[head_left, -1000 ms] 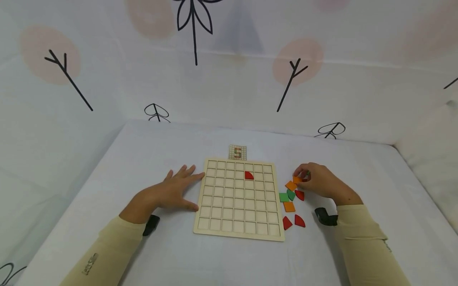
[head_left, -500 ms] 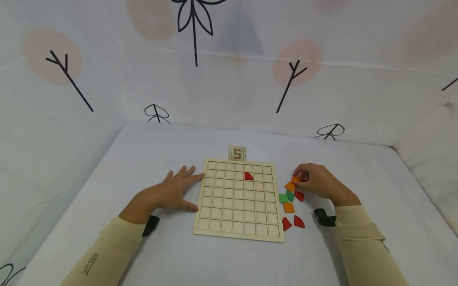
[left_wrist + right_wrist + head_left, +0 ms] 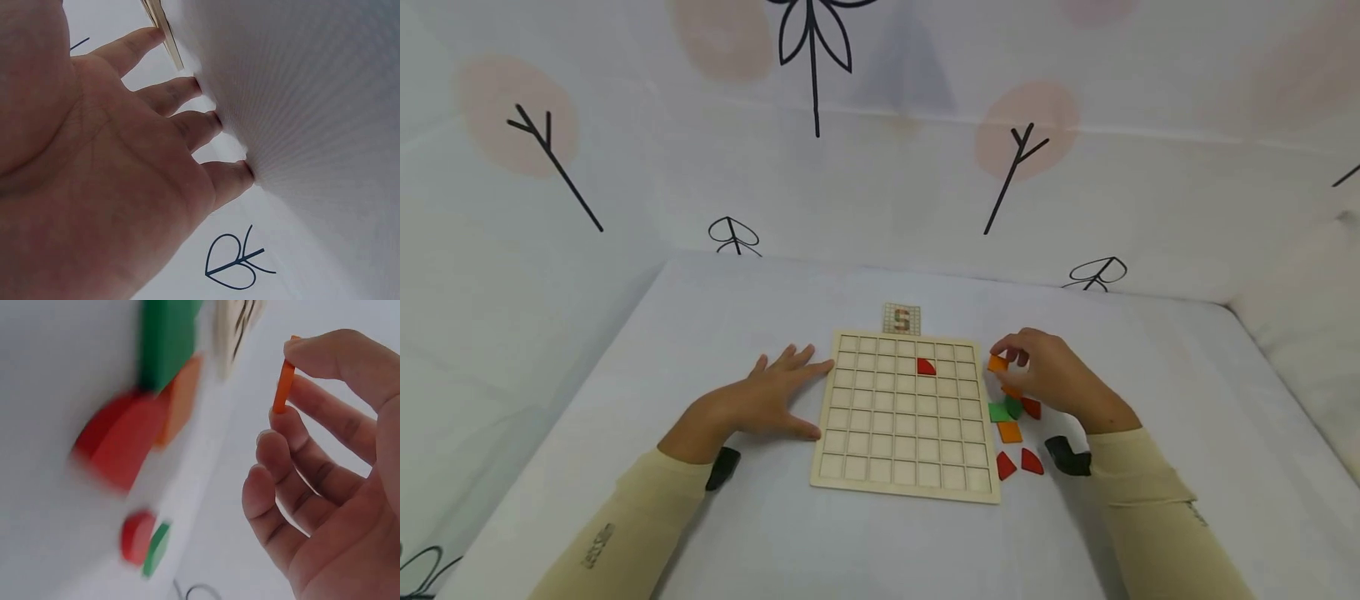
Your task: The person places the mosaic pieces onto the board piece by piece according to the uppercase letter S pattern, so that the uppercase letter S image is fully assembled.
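My right hand [image 3: 1051, 367] pinches an orange square tile [image 3: 997, 363] just beyond the board's right edge. In the right wrist view the tile [image 3: 285, 381] is edge-on between thumb and fingers, held above the table. A wooden grid board [image 3: 893, 423] lies in the middle, bearing one red quarter-circle tile [image 3: 927, 367] in an upper cell. My left hand [image 3: 760, 408] is spread beside the board, with thumb and index fingertips at its left edge. The left wrist view shows that hand's fingers [image 3: 178, 94] extended, one tip at the board's edge [image 3: 170, 44].
Right of the board lie a green square [image 3: 998, 412], a green curved tile [image 3: 1014, 407], an orange square [image 3: 1010, 432] and several red tiles [image 3: 1032, 461]. Another orange tile [image 3: 1012, 391] is partly covered by my right hand. A small patterned card [image 3: 902, 318] lies behind the board.
My right hand has moved left from the loose tiles toward the board, carrying the orange square tile. My left hand stays in place at the board's left edge.
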